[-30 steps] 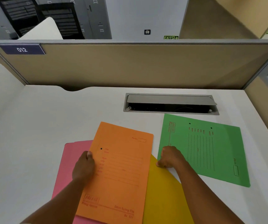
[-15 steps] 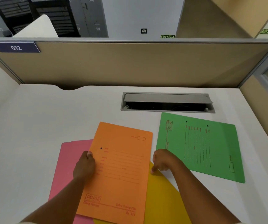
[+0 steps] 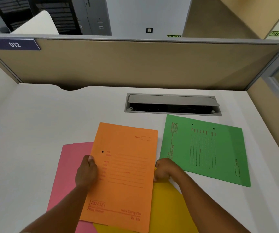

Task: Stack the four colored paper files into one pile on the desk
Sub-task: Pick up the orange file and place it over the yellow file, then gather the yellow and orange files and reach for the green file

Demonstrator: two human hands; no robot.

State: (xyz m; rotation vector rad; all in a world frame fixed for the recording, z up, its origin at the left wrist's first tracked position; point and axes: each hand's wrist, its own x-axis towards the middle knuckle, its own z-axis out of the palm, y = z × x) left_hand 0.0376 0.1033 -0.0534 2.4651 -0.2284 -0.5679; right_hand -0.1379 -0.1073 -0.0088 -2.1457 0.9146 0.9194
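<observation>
The left hand (image 3: 86, 174) grips the left edge of the orange file (image 3: 123, 174), thumb on top of the cover and the other fingers hidden beneath it. The right hand (image 3: 165, 170) sits at the file's right edge, its fingers curled inward; whether they pinch the orange edge or only press on the yellow file (image 3: 169, 207) under them, I cannot tell. The orange file lies between the two hands, over a pink file (image 3: 71, 169) that shows out past the left thumb and over the yellow one that spreads below the right wrist. The green file (image 3: 206, 150) lies flat on the desk (image 3: 42, 128) just beyond the right knuckles, apart from the other three, near the open cable tray (image 3: 172, 105)
</observation>
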